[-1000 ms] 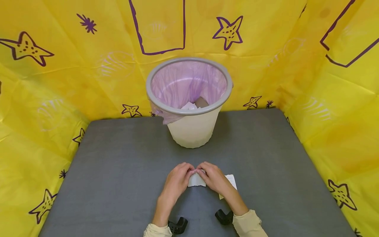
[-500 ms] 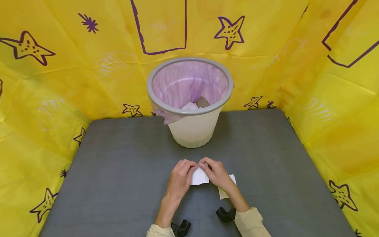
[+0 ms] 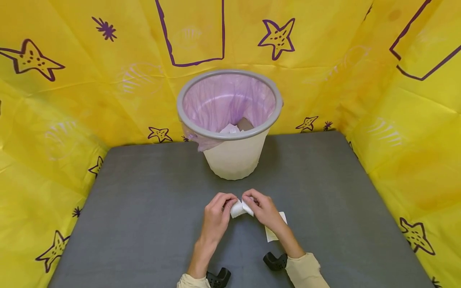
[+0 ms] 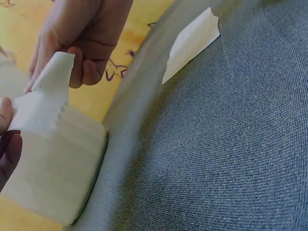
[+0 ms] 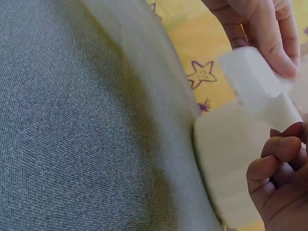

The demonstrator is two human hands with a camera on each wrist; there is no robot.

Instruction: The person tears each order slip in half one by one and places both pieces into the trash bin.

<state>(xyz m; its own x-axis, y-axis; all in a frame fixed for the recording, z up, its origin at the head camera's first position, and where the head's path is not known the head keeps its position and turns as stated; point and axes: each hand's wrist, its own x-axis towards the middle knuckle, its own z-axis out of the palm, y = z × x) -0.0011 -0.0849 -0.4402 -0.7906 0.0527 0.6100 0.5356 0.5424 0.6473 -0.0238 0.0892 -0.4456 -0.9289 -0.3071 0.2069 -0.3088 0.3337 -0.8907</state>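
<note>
Between thumb and fingers, my left hand (image 3: 216, 218) pinches one side of a small white piece of paper (image 3: 237, 209). My right hand (image 3: 264, 210) pinches the other side, and a split runs down from the top edge between them. In the left wrist view, the paper (image 4: 36, 110) has a flap folded up toward the right hand (image 4: 82, 36). The right wrist view shows the paper (image 5: 245, 79) bent between both hands, with a ragged edge. Another paper piece (image 3: 271, 235) lies on the table, partly hidden under my right forearm.
A cream trash bin (image 3: 235, 160) with a grey rim and purple liner (image 3: 216, 92) stands beyond my hands. White paper (image 3: 229, 129) and a brown piece (image 3: 245, 124) lie inside it. Yellow printed cloth (image 3: 137, 40) walls in the grey table (image 3: 155, 192).
Both hands have risen slightly away from the table's near side. The paper, one sheet before, now shows a split from its top, its right part twisted aside.
</note>
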